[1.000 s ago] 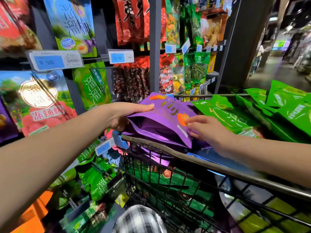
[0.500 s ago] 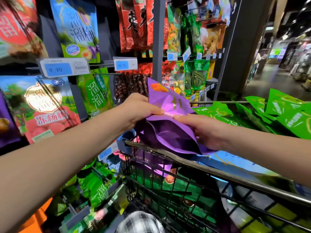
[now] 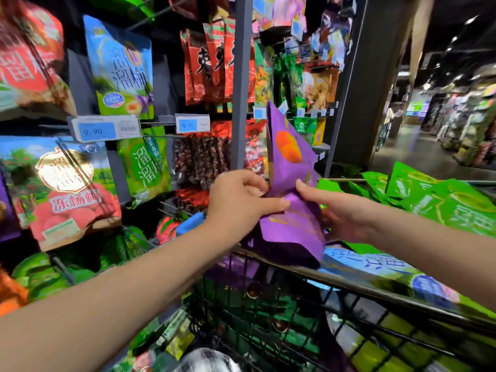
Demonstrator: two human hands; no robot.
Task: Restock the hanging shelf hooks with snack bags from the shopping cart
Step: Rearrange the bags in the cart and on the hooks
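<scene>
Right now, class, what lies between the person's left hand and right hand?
In the head view, purple snack bags lie between the left hand and right hand, held by both above the shopping cart rim.

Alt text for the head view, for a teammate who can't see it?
Both hands hold purple bags upright above the cart rim, the left hand gripping from the left, the right hand from the right. Green bags lie piled in the cart; snack bags hang on the shelf at left.
</scene>
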